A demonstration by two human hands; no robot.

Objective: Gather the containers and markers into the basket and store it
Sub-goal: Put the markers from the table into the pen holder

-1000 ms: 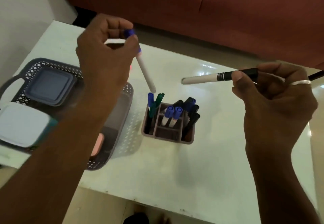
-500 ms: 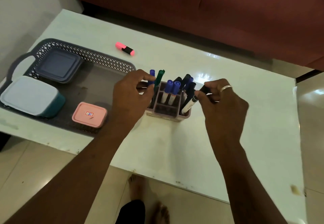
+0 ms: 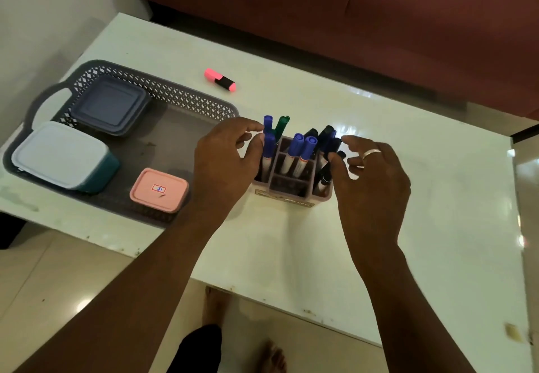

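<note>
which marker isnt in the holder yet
The pink highlighter: it lies flat on the table beyond the basket, while the other markers stand upright in the holder.

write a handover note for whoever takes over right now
Left hand: fingertips at a blue-capped marker in the pink compartmented marker holder; grip unclear. Right hand: same at a black marker.
Done: dark blue square lidded container, white-lidded teal container, small pink lidded container sit in the grey lattice plastic basket.
To do: loose pink highlighter and the holder into basket, then store it.
</note>
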